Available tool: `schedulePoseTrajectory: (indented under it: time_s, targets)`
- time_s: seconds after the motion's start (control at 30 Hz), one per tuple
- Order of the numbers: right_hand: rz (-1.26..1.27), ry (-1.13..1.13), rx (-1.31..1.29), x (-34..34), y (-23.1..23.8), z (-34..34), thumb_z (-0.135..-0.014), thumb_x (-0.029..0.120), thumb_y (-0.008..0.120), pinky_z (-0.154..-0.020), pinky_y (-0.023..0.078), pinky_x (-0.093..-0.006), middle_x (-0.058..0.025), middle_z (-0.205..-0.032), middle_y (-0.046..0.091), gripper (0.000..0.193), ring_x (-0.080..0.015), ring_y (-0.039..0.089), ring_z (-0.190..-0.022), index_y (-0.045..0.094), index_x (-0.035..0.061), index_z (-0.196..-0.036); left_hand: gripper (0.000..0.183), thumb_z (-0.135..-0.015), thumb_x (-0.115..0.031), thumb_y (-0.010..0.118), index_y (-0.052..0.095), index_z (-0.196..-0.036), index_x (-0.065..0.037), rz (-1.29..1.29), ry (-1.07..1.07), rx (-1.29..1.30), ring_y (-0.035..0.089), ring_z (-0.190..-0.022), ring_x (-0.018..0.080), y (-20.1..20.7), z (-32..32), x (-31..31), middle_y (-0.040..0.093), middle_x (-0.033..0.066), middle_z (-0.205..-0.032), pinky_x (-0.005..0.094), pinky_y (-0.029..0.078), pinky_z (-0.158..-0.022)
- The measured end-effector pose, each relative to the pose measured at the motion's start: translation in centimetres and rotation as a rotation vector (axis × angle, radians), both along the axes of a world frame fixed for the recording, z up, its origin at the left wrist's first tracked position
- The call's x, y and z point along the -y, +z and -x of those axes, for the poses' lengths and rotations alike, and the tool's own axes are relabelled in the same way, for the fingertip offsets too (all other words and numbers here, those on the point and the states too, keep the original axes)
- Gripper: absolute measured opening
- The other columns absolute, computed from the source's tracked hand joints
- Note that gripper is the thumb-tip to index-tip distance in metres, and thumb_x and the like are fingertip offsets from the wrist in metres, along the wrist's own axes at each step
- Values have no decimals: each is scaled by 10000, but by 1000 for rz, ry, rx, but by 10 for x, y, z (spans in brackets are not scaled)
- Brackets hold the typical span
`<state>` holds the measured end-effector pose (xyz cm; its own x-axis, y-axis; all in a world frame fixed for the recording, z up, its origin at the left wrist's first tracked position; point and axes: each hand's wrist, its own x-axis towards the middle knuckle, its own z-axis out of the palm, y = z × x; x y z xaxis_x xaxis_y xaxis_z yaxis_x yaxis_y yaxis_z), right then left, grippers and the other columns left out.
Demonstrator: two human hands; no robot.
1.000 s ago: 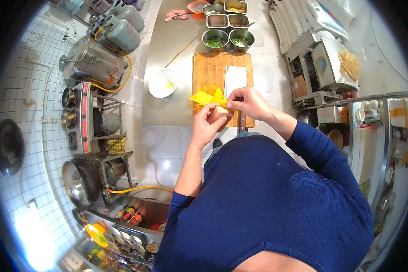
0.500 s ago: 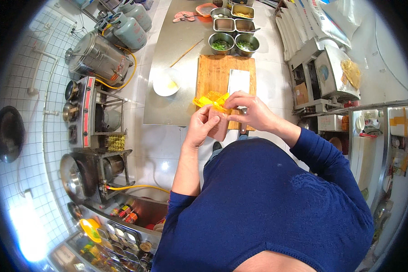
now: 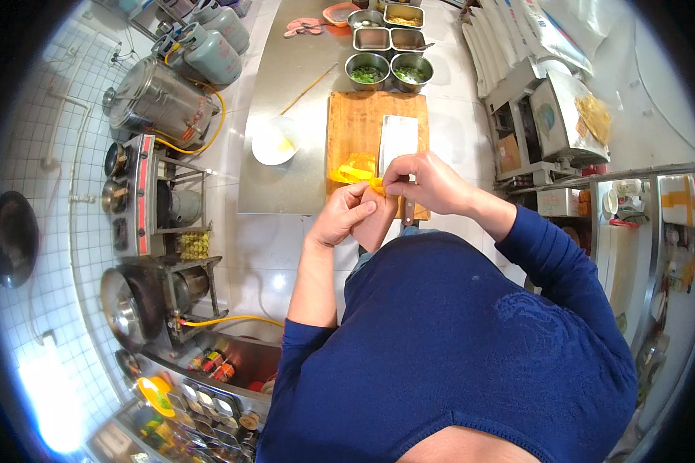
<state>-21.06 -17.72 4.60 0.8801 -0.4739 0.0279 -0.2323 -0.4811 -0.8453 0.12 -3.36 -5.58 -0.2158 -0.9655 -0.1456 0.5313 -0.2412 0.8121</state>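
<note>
Hands meet over the near edge of the wooden cutting board (image 3: 361, 123). Left hand (image 3: 353, 216) is cupped, fingers curled under a thin yellow wrapper (image 3: 374, 184); right hand (image 3: 425, 181) pinches the wrapper's upper edge between thumb and fingertips. Both are closed on it, above the board and not resting on it. More yellow wrappers (image 3: 354, 167) lie on the board just beyond the hands, beside a cleaver (image 3: 398, 143) lying flat.

Judgement: fold or pinch in progress; whether the wrapper holds any filling cannot be seen. To do it well, keep the left palm as a steady cradle and let the right fingertips work in small, even pinches along the edge. Light pressure only, since the sheet looks thin and liable to tear. Stay over the board, clear of the cleaver.

Steel worktop (image 3: 274, 177) also carries a white bowl (image 3: 275, 140).
</note>
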Motion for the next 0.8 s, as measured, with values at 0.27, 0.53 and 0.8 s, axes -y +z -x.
schedulePoseTrajectory:
  time_s: [0.27,0.53,0.8]
  targets:
    - [-473,10,-120,17,-16,-1,-1008,107,801,-806,608,-355,-65,-890,791,158,-165,720,-817,810,-48,-1039,347,-1056,-239,781,691,-1316,-27,39,-193,-25,698,-1067,86,-21,-16,13,752,7,-1183,283,550,-954]
    - [-151,12,175,4,-21,10,-994,101,819,-952,581,-361,-94,-1111,758,179,-209,728,-1023,777,-32,-1107,593,-1123,-425,651,540,-1532,-9,8,-67,-360,757,-1133,311,-44,3,10,718,181,-1318,481,633,-969]
    - [-70,-236,1,7,-16,6,-983,83,790,-883,594,-405,-142,-971,756,122,-289,745,-940,759,-34,-973,664,-1155,-584,519,551,-1532,-39,-243,-19,-254,719,-1183,281,-2,34,19,702,170,-1320,459,626,-991]
